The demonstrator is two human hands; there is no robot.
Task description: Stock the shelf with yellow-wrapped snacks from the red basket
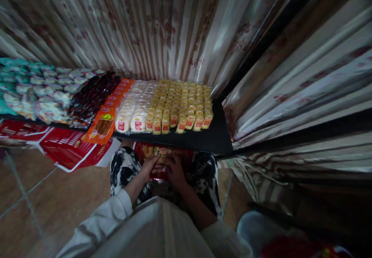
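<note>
My left hand [149,167] and my right hand [175,171] are close together, low between my knees, over a red basket [186,156]. Small yellow-wrapped snack packets [157,150] show at their fingertips. The fingers of both hands curl inward against these packets, though dim light hides part of the grip. On the black shelf [216,134] just beyond stand several rows of similar yellow-wrapped packets [181,109], with a gap in the front row. Left of them lie round white snacks in clear wrappers [132,112].
An orange snack bag [106,114], dark red packets [93,97], and white and teal packets [49,85] fill the shelf's left side. Red baskets [65,147] sit on the tiled floor below. Striped curtains [162,25] hang behind and to the right.
</note>
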